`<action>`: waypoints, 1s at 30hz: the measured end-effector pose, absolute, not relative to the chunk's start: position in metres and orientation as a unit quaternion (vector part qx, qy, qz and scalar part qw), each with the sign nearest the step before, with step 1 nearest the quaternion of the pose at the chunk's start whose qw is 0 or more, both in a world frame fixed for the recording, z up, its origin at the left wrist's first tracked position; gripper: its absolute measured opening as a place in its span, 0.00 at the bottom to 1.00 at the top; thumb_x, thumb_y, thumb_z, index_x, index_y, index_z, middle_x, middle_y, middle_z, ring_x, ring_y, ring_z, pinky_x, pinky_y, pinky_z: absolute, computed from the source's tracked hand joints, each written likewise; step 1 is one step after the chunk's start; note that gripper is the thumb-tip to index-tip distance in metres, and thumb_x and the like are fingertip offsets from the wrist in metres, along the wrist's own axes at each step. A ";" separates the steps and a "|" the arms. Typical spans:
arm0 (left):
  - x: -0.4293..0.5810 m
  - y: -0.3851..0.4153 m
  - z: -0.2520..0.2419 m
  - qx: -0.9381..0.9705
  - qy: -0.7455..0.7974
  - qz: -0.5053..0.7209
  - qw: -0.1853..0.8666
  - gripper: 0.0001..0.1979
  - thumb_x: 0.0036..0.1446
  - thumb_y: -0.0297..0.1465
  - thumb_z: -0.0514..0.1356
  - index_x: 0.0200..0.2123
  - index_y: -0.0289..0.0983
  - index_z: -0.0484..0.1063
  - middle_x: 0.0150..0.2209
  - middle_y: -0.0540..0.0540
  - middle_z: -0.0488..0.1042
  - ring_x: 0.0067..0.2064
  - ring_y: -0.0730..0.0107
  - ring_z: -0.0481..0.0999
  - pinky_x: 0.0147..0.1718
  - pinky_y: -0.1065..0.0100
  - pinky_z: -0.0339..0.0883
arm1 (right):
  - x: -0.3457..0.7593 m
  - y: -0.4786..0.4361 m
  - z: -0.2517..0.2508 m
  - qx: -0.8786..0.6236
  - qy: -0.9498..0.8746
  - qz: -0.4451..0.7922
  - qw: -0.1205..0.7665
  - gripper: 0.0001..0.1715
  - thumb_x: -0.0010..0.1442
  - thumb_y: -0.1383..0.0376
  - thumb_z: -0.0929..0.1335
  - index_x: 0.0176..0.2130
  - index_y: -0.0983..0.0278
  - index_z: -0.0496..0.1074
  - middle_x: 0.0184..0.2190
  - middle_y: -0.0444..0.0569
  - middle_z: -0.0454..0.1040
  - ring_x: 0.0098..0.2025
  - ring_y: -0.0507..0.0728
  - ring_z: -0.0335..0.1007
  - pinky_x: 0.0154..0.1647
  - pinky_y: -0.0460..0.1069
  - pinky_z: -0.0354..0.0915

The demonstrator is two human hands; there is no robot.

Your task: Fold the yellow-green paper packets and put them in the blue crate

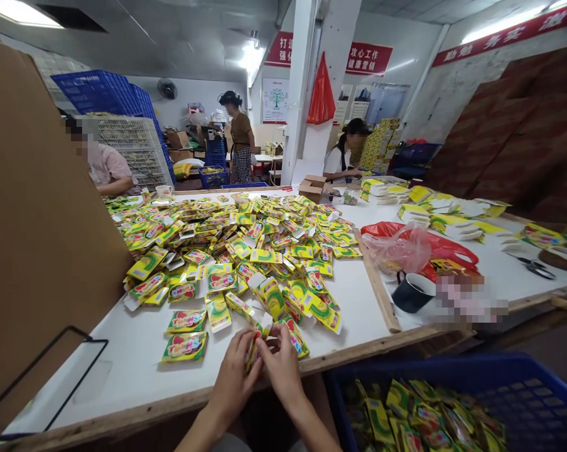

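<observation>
Near the table's front edge my left hand is closed round a small printed carton, mostly hidden by the fingers. My right hand has its thumb and curled fingers at the carton's upper end, pinching it there. Just beyond the fingers a heap of yellow-green cartons spreads over the white table, many with white end flaps sticking out. Two closed cartons, one in front of the other, lie flat to the left of my hands.
A blue basket of packets stands low at the right. A wooden strip divides the table; past it are a dark mug, a red plastic bag and scissors. Tall cardboard blocks the left. Several people work behind.
</observation>
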State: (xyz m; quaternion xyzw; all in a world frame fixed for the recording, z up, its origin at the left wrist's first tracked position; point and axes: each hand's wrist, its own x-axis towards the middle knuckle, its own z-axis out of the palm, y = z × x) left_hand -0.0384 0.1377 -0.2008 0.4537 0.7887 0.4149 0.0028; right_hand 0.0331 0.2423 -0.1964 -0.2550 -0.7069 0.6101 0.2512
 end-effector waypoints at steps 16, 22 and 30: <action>-0.058 0.129 -0.196 0.362 0.721 0.575 0.136 0.15 0.57 0.33 0.56 0.47 0.36 0.64 0.43 0.42 0.68 0.37 0.70 0.69 0.37 0.68 0.67 | 0.034 0.259 -0.195 -0.116 -0.737 0.621 0.242 0.14 0.60 0.67 0.61 0.47 0.64 0.61 0.42 0.50 0.71 0.44 0.54 0.68 0.45 0.48 0.63; -0.060 0.127 -0.199 0.340 0.734 0.580 0.102 0.09 0.57 0.34 0.56 0.38 0.35 0.69 0.42 0.42 0.70 0.48 0.63 0.68 0.48 0.63 0.63 | 0.019 0.261 -0.194 -0.127 -0.766 0.578 0.251 0.09 0.59 0.63 0.64 0.36 0.67 0.68 0.34 0.49 0.71 0.37 0.54 0.68 0.40 0.48 0.64; -0.062 0.132 -0.200 0.312 0.698 0.628 0.145 0.14 0.57 0.34 0.56 0.46 0.35 0.66 0.44 0.42 0.70 0.46 0.65 0.70 0.47 0.65 0.64 | 0.013 0.259 -0.199 -0.115 -0.726 0.624 0.265 0.11 0.60 0.64 0.64 0.44 0.65 0.67 0.37 0.49 0.71 0.41 0.54 0.69 0.43 0.48 0.64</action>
